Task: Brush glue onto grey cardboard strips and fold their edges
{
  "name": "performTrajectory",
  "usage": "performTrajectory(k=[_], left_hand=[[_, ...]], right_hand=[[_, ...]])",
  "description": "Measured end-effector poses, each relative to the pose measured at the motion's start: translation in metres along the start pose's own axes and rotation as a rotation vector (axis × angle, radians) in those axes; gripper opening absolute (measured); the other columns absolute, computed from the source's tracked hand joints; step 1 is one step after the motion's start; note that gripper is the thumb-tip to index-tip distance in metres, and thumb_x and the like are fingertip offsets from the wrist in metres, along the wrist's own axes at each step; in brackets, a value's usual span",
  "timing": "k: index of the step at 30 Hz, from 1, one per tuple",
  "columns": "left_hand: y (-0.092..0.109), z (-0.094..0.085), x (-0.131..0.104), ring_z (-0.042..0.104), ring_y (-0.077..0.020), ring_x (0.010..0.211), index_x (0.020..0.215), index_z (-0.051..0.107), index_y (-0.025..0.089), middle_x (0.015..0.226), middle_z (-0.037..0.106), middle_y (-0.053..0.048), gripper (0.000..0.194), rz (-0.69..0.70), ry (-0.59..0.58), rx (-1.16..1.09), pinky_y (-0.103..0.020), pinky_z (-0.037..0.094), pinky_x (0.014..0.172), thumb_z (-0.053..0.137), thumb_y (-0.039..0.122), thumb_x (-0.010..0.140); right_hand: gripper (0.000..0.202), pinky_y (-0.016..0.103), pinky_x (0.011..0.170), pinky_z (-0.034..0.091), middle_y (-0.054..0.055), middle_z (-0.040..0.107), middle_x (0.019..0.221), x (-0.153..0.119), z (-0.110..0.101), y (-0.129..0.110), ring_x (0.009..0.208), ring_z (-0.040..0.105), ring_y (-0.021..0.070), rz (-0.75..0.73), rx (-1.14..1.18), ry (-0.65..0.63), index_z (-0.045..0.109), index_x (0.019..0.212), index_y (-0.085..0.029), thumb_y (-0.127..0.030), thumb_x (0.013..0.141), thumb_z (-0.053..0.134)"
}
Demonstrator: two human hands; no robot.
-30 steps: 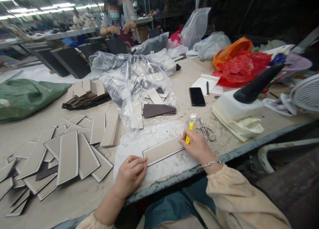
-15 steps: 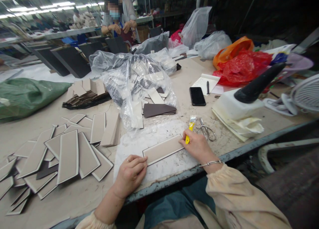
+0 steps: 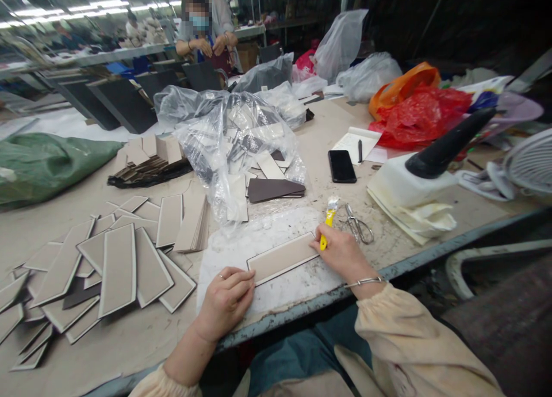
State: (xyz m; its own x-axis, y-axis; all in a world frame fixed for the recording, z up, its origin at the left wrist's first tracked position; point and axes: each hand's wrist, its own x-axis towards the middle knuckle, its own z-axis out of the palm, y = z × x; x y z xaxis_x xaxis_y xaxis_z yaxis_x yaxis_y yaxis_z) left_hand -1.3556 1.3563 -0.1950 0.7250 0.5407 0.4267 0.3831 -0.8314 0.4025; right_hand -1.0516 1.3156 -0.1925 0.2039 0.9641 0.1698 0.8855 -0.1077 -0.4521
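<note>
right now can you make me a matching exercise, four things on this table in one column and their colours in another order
Things:
1. brush handle in the right hand
2. phone
3. bag at the far right of the table
4. board strip under the left hand

Colours:
a. red
b. beige with a pale edge
c. yellow
d. black

Pairs: 1-c, 2-d, 3-a, 4-b
</note>
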Motion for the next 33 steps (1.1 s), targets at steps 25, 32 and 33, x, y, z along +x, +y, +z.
performTrajectory(k=[25,32,33], left_hand=[[0.006,0.0,0.0,0.064,-0.0165,0.082,0.081,0.066,0.02,0.095,0.072,-0.005,0.014,-0.043,0.007,0.063,-0.035,0.055,0.078,0.055,0.012,0.085],[0.056,0.018,0.001,0.04,-0.0275,0.135,0.139,0.042,0.016,0.139,0.051,-0.014,0.05,-0.142,-0.069,0.158,-0.049,0.045,0.106,0.047,0.018,0.089],[0.065,0.024,0.006,0.032,-0.0282,0.14,0.143,0.035,0.013,0.144,0.044,-0.015,0.055,-0.135,-0.14,0.161,-0.049,0.042,0.109,0.048,0.023,0.09]], right_hand=[[0.029,0.035,0.089,0.052,0.02,0.061,0.122,-0.026,0.013,-0.034,0.112,0.059,0.0246,-0.239,0.027,-0.189,0.062,0.103,-0.013,0.001,0.083,0.047],[0.032,0.033,0.085,0.052,0.022,0.061,0.12,-0.025,0.018,-0.03,0.11,0.06,0.0253,-0.286,0.002,-0.197,0.061,0.106,-0.011,0.003,0.083,0.043],[0.031,0.032,0.085,0.052,0.022,0.061,0.121,-0.025,0.018,-0.03,0.11,0.06,0.025,-0.287,-0.005,-0.199,0.061,0.104,-0.011,0.003,0.083,0.043]])
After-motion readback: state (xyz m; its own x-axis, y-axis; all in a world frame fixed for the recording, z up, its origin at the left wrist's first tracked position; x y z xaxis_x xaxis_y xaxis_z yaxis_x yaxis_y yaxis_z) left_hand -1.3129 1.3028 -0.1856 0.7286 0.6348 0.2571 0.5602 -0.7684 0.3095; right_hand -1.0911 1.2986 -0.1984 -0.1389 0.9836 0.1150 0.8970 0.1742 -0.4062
